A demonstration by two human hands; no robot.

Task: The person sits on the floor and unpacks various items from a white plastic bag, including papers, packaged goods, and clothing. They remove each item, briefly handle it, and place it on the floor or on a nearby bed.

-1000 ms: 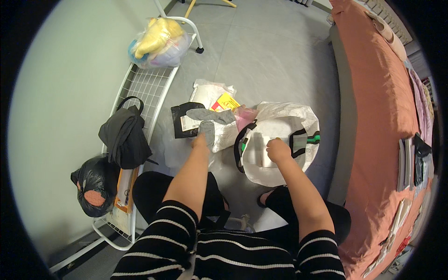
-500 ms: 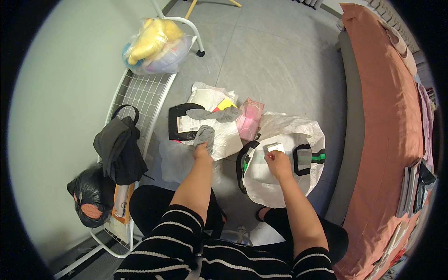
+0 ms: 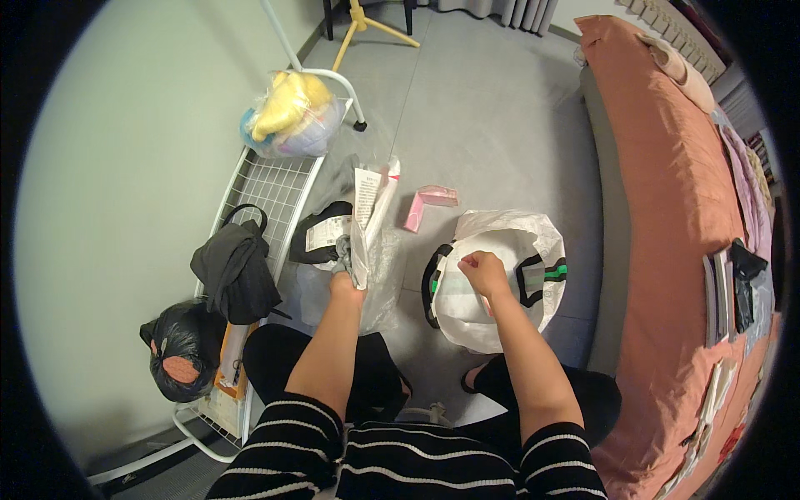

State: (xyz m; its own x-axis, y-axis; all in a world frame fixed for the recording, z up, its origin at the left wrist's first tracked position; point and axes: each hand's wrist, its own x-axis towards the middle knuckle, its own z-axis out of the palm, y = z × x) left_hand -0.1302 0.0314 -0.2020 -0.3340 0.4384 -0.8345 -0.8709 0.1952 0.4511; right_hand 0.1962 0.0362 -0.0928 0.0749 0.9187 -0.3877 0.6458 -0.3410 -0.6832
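My left hand (image 3: 347,286) is closed around a grey cloth (image 3: 342,252), beside a white plastic mailer (image 3: 365,218) that now stands on edge with its printed side showing. Whether the fingers also pinch the mailer is hard to see. Behind the cloth lies a black packet (image 3: 318,232) with a white label. My right hand (image 3: 483,272) hovers over the mouth of a large white woven bag (image 3: 546,237) with black and green handles; its fingers are curled together and nothing shows in them. Beyond the two hands, a pink packet (image 3: 431,202) rests on the floor.
Clear plastic wrapping (image 3: 381,292) lies beneath the mailer. On the left, a white wire rack (image 3: 275,179) carries a bag of plush toys (image 3: 292,117), a dark grey cloth bag (image 3: 237,271) and a black plastic bag (image 3: 185,350). A bed with an orange cover (image 3: 650,250) runs along the right.
The white mailer has been tilted up on edge by my left hand's side. The pink packet has shifted and turned. The small white box is gone from my right fingers.
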